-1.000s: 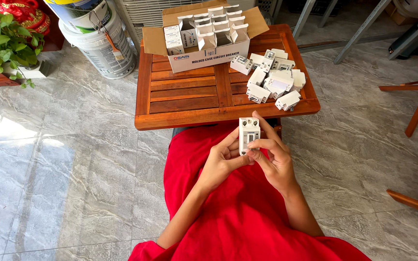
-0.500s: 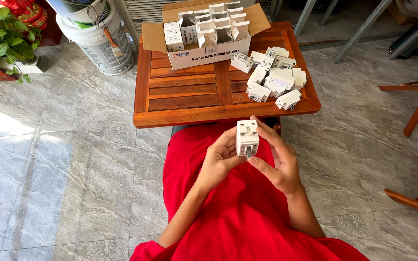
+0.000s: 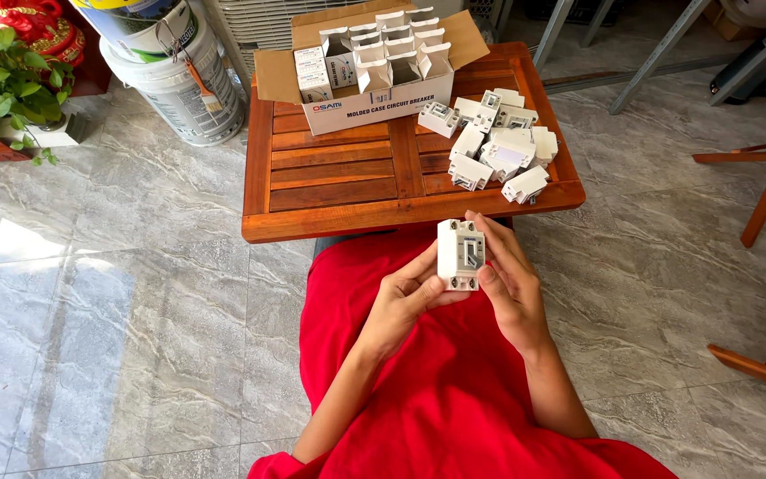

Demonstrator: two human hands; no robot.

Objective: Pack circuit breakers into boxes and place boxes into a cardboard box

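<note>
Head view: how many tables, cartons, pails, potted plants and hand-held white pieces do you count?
Wooden table: 1
Open cardboard carton: 1
Paint pails: 2
Potted plant: 1
White switch unit, held: 1
Total: 6

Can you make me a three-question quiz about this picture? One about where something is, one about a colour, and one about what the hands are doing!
1. Where is the pile of loose white parts?
A. on the floor
B. on the wooden table, beside the cardboard box
C. inside the bucket

2. What colour is the person's clothing?
A. red
B. blue
C. green

3. What is happening with the white switch block?
A. it lies on the table
B. it sits in the box
C. both hands hold it

Answers: B, the pile rests on the tabletop right of the box. A, the cloth is bright red. C, the left hand and right hand grip it from both sides.
</note>
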